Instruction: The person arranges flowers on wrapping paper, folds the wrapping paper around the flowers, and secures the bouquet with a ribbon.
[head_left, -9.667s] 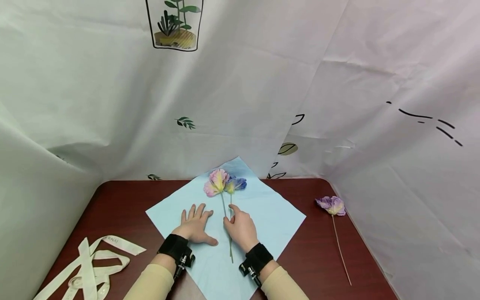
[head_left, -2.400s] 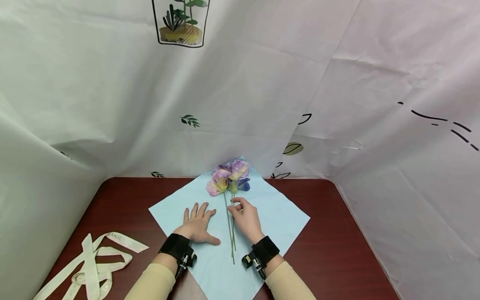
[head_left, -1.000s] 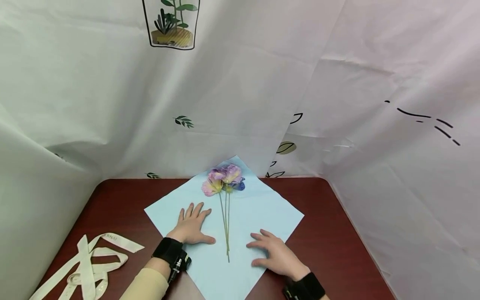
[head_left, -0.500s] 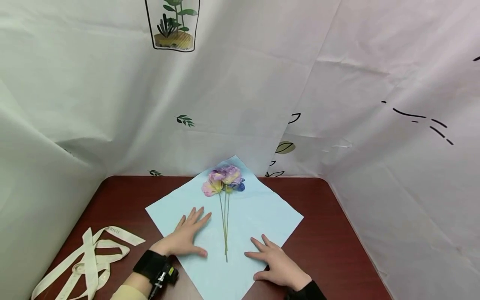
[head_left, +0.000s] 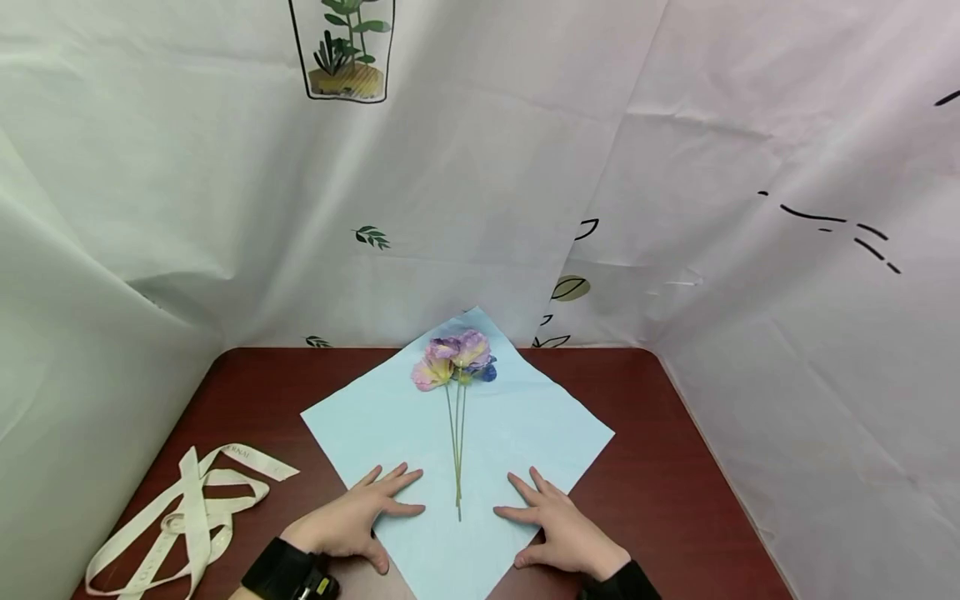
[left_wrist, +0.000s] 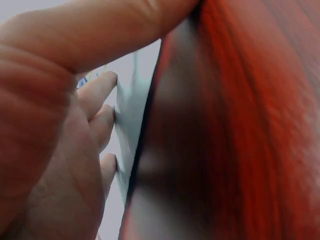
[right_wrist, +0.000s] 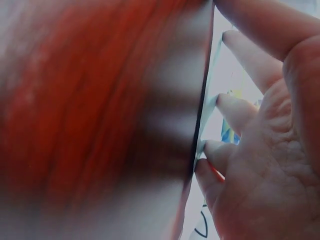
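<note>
A light blue sheet of paper (head_left: 540, 417) lies diamond-wise on the table. On its upper half rest a pink-and-yellow flower (head_left: 430, 374), a purple flower (head_left: 474, 348) and a blue flower (head_left: 488, 370), heads bunched and thin stems (head_left: 458, 467) converging downward. My left hand (head_left: 348, 521) spreads its fingers over the paper's lower left edge, thumb by the table. My right hand (head_left: 566, 529) spreads likewise at the lower right edge. In the left wrist view fingertips (left_wrist: 111, 79) touch the paper; in the right wrist view fingertips (right_wrist: 226, 37) are at its edge. Both hands hold nothing.
A loosely coiled cream ribbon (head_left: 197, 517) with printed lettering lies at the table's left. The dark red wooden table (head_left: 645, 467) ends at the back and right against a pale patterned cloth (head_left: 480, 167).
The purple flower, earlier lying at the right, has joined the others on the paper. My right hand has released it and moved down and right; my left hand has slid down and left.
</note>
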